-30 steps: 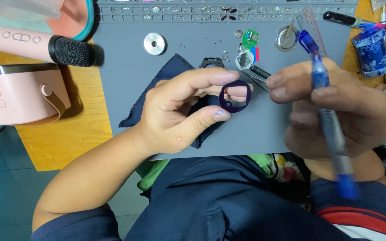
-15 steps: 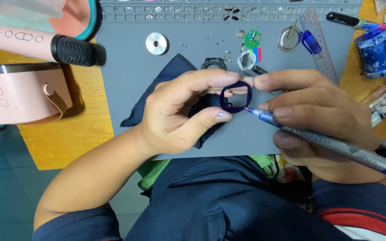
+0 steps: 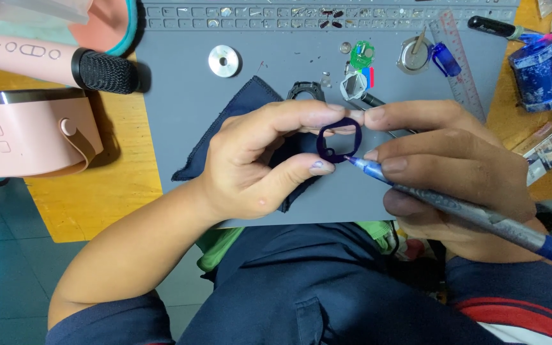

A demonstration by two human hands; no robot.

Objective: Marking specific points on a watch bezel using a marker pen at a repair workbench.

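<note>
My left hand (image 3: 260, 160) pinches a small dark purple ring-shaped frame (image 3: 338, 139) between thumb and fingers, over a dark blue cloth (image 3: 237, 121). My right hand (image 3: 445, 166) holds a blue pen-like tool (image 3: 474, 214) whose tip touches the frame's lower right edge, and its index finger rests on the frame's top. Both hands hover above the grey work mat (image 3: 180, 96).
On the mat lie a metal disc (image 3: 223, 61), a black bezel (image 3: 306, 91), small green and silver parts (image 3: 360, 64), a round metal case back (image 3: 414, 54) and a ruler (image 3: 455, 64). A pink handheld microphone (image 3: 52, 61) and pink box (image 3: 27, 131) sit left; a blue jar (image 3: 536, 73) right.
The right hand swung the pen down from upright, brought its tip to the frame's edge and has since held it there. The left hand holds the frame steady.
</note>
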